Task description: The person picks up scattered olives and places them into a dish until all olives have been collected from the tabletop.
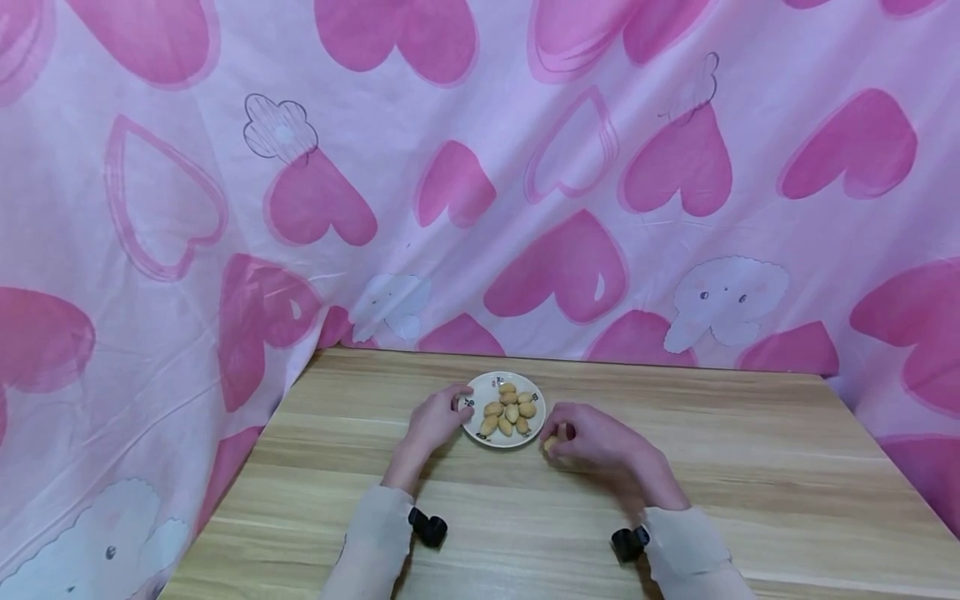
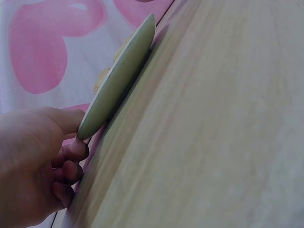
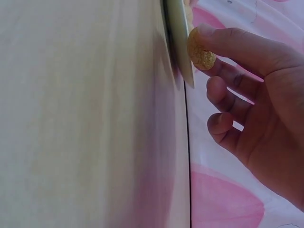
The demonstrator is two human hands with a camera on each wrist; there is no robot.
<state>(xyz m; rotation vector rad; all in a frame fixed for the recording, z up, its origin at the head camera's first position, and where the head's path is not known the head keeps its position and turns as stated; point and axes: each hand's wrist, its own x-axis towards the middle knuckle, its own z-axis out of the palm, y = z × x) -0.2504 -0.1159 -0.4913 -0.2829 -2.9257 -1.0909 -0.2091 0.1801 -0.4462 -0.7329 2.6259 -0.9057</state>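
Observation:
A small white plate (image 1: 483, 398) with dark markings round its rim bears several tan, oval nuts in their shells (image 1: 512, 412). From its left side, my left hand (image 1: 437, 418) pinches the plate's rim between thumb and fingers; the left wrist view shows the plate's pale underside (image 2: 116, 90) close over the table. Just beyond the plate's right edge, my right hand (image 1: 600, 435) holds one more nut (image 3: 201, 49) between thumb and fingertips. In the right wrist view its rough shell shows beside the plate's rim, while the lower fingers curl loosely around nothing.
A wooden table (image 1: 750, 467) lies under the hands and plate. Behind it and along the left hangs a pink cloth (image 1: 450, 250) printed with hearts, reaching down to the table's back edge. Each wrist wears a small black camera (image 1: 428, 528).

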